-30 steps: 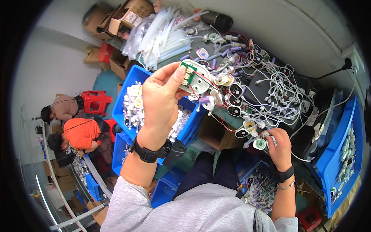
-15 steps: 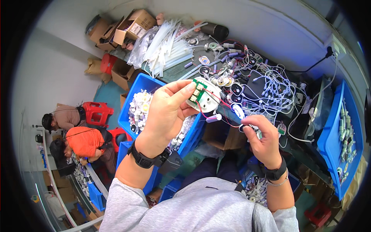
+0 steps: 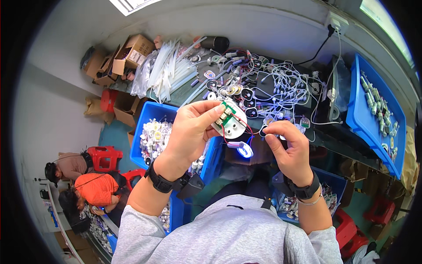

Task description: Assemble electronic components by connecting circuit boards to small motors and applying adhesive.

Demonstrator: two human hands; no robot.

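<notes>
A white round plastic base (image 3: pixel 237 127) with holes in it carries a green circuit board (image 3: pixel 228 114). My left hand (image 3: pixel 189 127) is closed around its left side, the thumb lying on the board. Thin red and dark wires (image 3: pixel 249 130) run from the board. Below them hangs a small white lamp (image 3: pixel 245 150), its round face glowing blue. To the right, my right hand (image 3: pixel 288 147) has its thumb and forefinger curled toward each other where the wires reach. What lies between those fingertips is too small to make out.
Tangled white cables (image 3: pixel 285 83) and small lamp parts cover the workbench beyond my hands, beside clear plastic tubes (image 3: pixel 162 70). A blue bin (image 3: pixel 141 147) of white parts stands left, a blue tray (image 3: pixel 382 132) right. Two people sit at far left, one in an orange top (image 3: pixel 94 189).
The view has shifted, so the bench sits further left and the right tray higher. My right hand has come closer to the base. The glowing lamp now hangs below the base.
</notes>
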